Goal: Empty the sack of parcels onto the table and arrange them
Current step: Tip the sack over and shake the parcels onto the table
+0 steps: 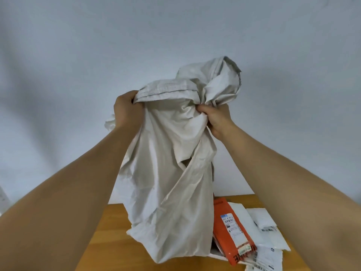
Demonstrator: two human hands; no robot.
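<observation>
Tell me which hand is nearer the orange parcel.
Right. The right hand grips the sack almost directly above the orange parcel; the left hand grips the sack's other side, farther left.

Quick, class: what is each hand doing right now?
Left hand: closed, gripping the sack by its stitched end.
Right hand: closed, gripping bunched sack cloth.

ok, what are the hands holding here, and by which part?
Both hold the white woven sack, lifted above the wooden table. Left hand grips one end of the stitched seam edge; right hand clutches bunched fabric just below that edge.
</observation>
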